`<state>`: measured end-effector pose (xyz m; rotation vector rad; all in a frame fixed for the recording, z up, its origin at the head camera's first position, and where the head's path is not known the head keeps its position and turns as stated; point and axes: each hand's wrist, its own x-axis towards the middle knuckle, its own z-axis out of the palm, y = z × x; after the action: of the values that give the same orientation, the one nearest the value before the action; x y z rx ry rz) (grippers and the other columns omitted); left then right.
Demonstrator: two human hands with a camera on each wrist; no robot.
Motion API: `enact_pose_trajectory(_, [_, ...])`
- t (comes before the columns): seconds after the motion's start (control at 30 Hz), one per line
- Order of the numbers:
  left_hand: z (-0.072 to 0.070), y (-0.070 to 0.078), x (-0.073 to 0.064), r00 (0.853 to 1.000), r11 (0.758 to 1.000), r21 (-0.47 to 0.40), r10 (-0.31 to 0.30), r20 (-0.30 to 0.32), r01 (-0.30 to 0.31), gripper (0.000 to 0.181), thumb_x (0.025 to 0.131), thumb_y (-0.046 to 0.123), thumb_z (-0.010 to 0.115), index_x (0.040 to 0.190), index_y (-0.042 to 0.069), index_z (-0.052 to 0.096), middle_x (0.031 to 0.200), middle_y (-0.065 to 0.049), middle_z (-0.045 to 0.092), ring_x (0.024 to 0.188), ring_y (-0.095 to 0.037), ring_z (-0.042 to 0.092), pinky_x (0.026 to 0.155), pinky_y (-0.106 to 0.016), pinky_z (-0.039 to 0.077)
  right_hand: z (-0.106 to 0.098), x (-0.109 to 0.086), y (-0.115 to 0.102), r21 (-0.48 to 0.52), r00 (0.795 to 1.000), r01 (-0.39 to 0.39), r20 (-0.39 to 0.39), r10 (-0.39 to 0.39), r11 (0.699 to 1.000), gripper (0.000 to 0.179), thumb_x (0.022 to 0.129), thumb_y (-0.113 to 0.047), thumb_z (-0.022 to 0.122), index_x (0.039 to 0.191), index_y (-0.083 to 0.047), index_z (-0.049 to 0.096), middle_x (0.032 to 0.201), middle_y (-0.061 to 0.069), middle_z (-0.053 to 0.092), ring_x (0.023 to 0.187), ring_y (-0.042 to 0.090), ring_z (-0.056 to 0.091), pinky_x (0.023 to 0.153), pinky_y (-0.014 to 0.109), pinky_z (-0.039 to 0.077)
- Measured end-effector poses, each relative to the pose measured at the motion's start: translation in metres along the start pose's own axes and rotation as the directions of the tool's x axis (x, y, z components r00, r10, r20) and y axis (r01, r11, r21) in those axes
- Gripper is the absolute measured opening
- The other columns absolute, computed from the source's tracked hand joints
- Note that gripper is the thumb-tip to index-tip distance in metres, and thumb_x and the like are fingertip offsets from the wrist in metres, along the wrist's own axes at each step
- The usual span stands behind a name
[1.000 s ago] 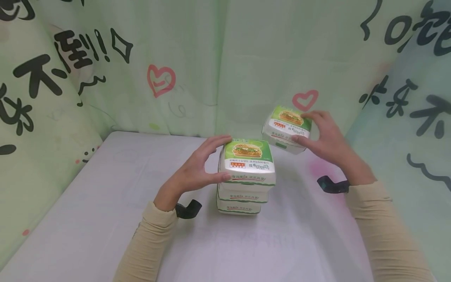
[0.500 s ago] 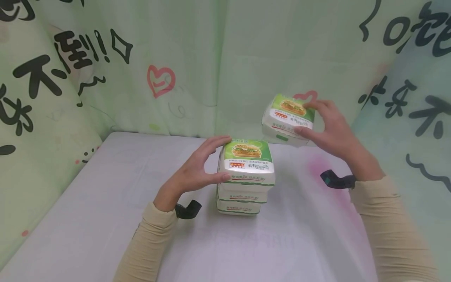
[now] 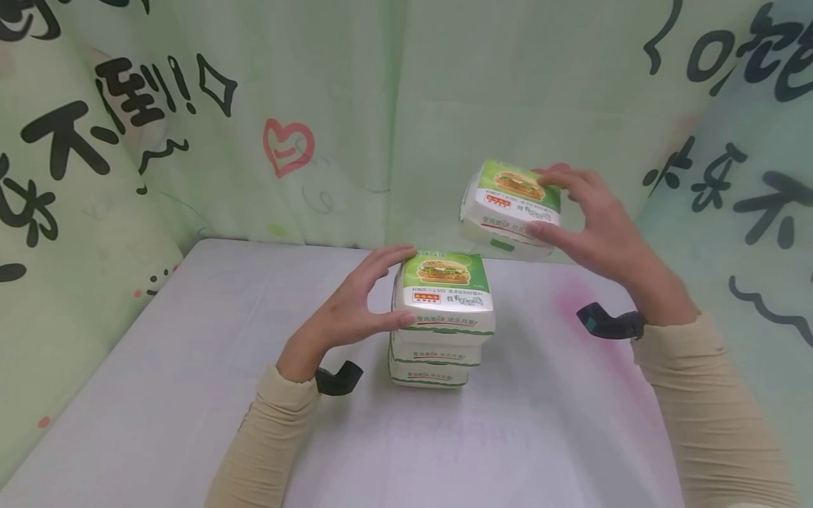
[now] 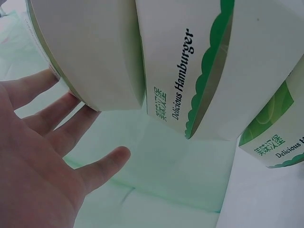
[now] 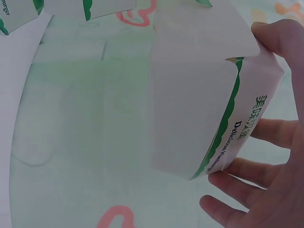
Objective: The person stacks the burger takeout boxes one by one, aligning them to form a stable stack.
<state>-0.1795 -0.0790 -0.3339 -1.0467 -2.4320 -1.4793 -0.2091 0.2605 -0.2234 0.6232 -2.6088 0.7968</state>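
Observation:
Three white-and-green hamburger boxes stand stacked in the middle of the head view: a top box [image 3: 444, 293], a middle box [image 3: 438, 353] and a bottom box [image 3: 429, 376]. My left hand [image 3: 346, 307] holds the top box from its left side, thumb at the front and fingers toward the back. In the left wrist view, fingertips [image 4: 90, 110] touch that box's edge. Behind and right of the stack, my right hand [image 3: 600, 229] grips another hamburger box [image 3: 508, 212] between thumb and fingers. This box is raised and tilted; its bare underside shows in the right wrist view.
A white table [image 3: 286, 437] lies under the stack. Pale green curtain [image 3: 508, 77] with black characters and red hearts surrounds the table at the back and sides. Each wrist carries a black camera mount, one on the left [image 3: 339, 378] and one on the right [image 3: 610, 322].
My right hand has lifted its hamburger box higher, first slightly rightward and then back to the left. My left hand and the stack have stayed in place.

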Motion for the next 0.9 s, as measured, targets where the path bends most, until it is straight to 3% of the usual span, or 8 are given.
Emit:
enact_pose_trajectory(0.3, [0.001,0.001,-0.001,1.000,1.000,-0.009,-0.002,-0.002,0.002,0.082,0.080,0.031,0.079,0.151,0.024,0.039,0.156,0.008,0.035,0.145,-0.012,0.031,0.116,-0.051,0.035,-0.002,-0.003,-0.018,-0.035,1.000,0.026,0.015,-0.026,0.999,0.065,0.087,-0.029,0.075,0.144,-0.015,0.049,0.153,0.010,0.039,0.133,0.038,0.040,0.098,0.068,0.039])
enact_pose_trajectory(0.9, [0.002,0.000,0.001,1.000,1.000,-0.022,-0.006,0.003,0.006,0.088,0.081,0.035,0.077,0.155,0.020,0.031,0.156,0.002,0.036,0.145,-0.014,0.033,0.117,-0.049,0.033,0.001,-0.007,-0.039,-0.027,0.987,0.155,0.035,-0.154,0.988,0.066,0.081,-0.023,0.081,0.140,-0.013,0.052,0.145,0.007,0.046,0.126,0.031,0.045,0.095,0.059,0.047])
